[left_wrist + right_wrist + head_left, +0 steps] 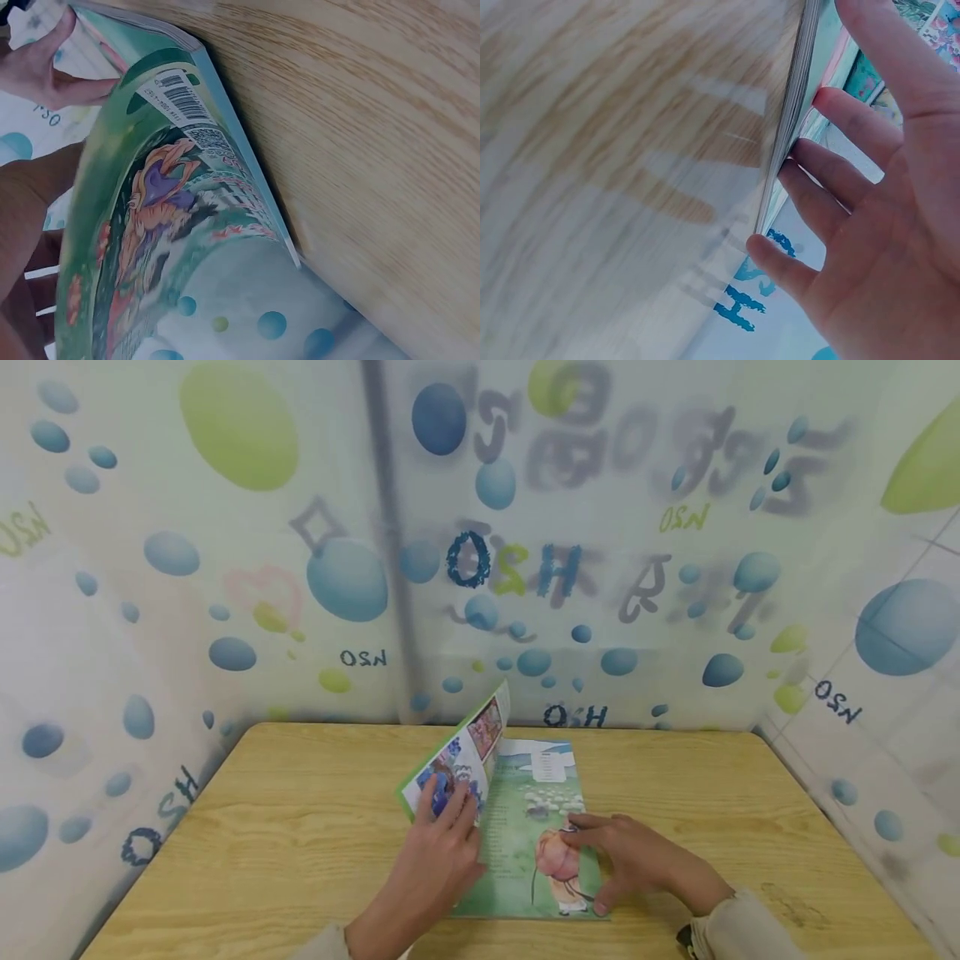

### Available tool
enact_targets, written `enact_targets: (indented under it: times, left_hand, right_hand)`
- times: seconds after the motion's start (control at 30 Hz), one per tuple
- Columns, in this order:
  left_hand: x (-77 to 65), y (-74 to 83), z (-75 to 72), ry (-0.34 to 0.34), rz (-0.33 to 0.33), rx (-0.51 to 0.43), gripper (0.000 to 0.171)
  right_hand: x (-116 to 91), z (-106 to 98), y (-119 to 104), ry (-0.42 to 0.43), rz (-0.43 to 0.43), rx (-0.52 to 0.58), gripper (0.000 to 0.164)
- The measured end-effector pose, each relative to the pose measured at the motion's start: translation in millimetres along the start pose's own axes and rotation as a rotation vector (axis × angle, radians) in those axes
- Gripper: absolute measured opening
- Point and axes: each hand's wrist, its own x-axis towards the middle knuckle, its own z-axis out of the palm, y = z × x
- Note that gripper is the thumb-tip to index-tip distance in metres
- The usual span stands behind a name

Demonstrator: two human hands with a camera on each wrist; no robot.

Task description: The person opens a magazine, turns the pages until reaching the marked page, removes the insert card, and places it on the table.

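Observation:
A thin illustrated book (510, 843) lies on the table, its green right-hand page showing sheep and a figure in pink. The left-hand leaf (487, 727) stands tilted up, with colourful pictures on its inner face. My left hand (438, 852) rests on that inner face with extended fingers. In the left wrist view, the outer cover (165, 195) carries a barcode and faces the camera, hiding part of the hand. My right hand (637, 856) spreads over the right page's edge. Fingertips (829, 97) touch the book's side in the right wrist view.
The book lies on a light wooden table (300, 827). Pale curtain-like walls (637, 568) with blue and green spots and H2O lettering close in the table's back and sides. A dark mark (791, 902) shows on the table at the right.

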Motion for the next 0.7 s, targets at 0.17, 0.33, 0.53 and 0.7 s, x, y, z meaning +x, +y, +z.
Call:
enact_targets:
  times: [0.17, 0.33, 0.53, 0.7]
  left_hand:
    - [-1.9, -1.5, 1.7, 0.020, -0.071, -0.028, 0.028]
    - [-3.0, -2.8, 4.0, -0.012, -0.072, -0.034, 0.013]
    - [-4.3, -4.7, 7.1, -0.104, -0.036, -0.052, 0.014]
    - [-5.7, -6.6, 10.8, -0.174, -0.033, -0.104, 0.015]
  right_hand:
    - [0.8, -0.2, -0.8, -0.002, 0.000, -0.027, 0.092]
    - [1.1, -0.8, -1.1, -0.002, -0.005, -0.026, 0.093]
    - [1.3, -0.3, -0.3, -0.004, -0.006, -0.013, 0.093]
    - [1.2, 0.2, 0.3, -0.001, -0.004, -0.010, 0.093]
